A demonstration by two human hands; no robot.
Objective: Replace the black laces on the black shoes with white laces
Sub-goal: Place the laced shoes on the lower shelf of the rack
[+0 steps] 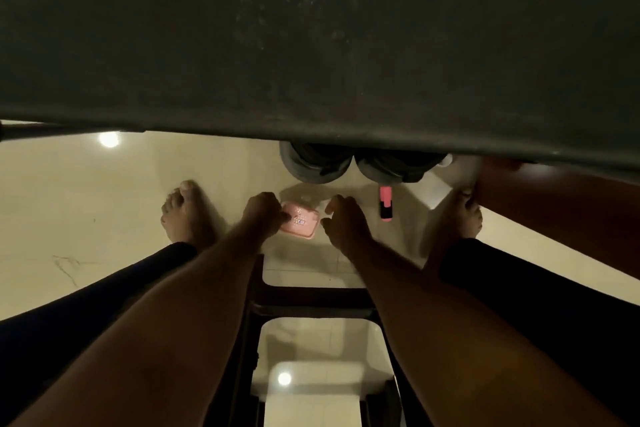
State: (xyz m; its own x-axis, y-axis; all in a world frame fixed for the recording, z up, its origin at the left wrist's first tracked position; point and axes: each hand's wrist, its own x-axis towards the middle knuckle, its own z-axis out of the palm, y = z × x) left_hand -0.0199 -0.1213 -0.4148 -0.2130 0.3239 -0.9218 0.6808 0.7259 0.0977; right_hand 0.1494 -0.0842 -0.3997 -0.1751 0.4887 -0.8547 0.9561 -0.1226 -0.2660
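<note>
**Black shoes under the table edge**

A dark tabletop [311, 28] is filling the upper view. The black shoes [315, 163] are sitting side by side on the cream floor [86, 201], half hidden beneath the table edge, with greyish soles showing and laces indistinct. The left hand [263, 213] is gripping a pink case [299, 229] by its left edge. The right hand [343, 222] is curling just beside it, grasp impossible to tell. A pink marker [385, 203] is lying nearby.
</note>
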